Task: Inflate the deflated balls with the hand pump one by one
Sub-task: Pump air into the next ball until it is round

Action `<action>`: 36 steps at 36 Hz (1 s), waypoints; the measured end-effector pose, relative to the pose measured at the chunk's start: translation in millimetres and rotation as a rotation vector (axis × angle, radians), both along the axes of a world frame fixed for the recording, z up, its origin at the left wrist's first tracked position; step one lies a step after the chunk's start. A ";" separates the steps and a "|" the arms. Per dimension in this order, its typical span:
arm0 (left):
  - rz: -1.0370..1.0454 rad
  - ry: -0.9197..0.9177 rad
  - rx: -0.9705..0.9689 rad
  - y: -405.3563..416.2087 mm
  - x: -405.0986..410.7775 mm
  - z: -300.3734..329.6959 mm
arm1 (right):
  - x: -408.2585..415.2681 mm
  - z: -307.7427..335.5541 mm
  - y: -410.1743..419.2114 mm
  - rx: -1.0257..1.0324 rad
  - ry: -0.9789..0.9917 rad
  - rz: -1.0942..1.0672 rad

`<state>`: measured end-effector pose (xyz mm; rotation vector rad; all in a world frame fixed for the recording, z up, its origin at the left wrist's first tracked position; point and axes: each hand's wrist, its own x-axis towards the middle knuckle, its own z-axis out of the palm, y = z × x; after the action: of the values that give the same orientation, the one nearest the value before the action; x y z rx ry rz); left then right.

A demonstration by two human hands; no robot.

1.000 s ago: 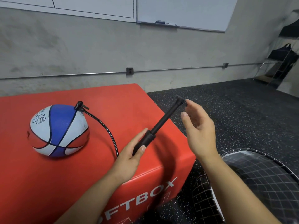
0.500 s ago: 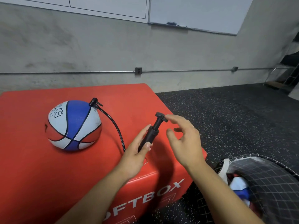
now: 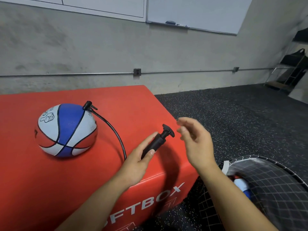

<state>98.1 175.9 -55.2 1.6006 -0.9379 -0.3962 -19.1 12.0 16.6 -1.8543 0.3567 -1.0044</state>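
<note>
Red, white, blue ball (image 3: 66, 130) sits on red soft box (image 3: 33, 177), left of centre. Black hose (image 3: 115, 130) arcs from nozzle at ball's top to hand pump (image 3: 156, 141). Left hand (image 3: 138, 160) grips pump barrel, thumb along its side; pump tilted up to right, handle nearly pushed in. Right hand (image 3: 196, 140) just beside handle, off it, fingers loosely spread, holding nothing; motion-blurred, so exact finger pose unclear. Mesh bag (image 3: 266, 180) on floor at right holds another ball (image 3: 241, 185).
</note>
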 end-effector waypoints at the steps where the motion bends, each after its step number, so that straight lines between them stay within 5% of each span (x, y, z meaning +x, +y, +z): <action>1: 0.004 0.003 0.003 0.5 0.5 -0.1 | -1.5 4.4 -4.9 0.024 -0.031 -0.014; 9: -0.028 0.001 0.012 -0.6 -5.8 1.1 | -3.7 0.7 1.0 0.074 0.178 0.231; 16: -0.050 -0.010 0.031 1.7 -6.5 4.3 | -0.7 7.7 -3.3 -0.013 0.122 0.146; 28: -0.084 -0.057 0.100 4.6 -10.3 10.9 | -24.0 37.5 -36.4 0.018 -0.248 -0.219; 36: -0.064 -0.049 0.087 6.1 -12.0 15.0 | -19.8 32.7 -32.0 0.002 -0.193 -0.285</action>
<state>86.2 181.9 -40.2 1.6689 -1.0230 -0.4494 -38.9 -20.0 49.3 -1.7176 0.5146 -1.3646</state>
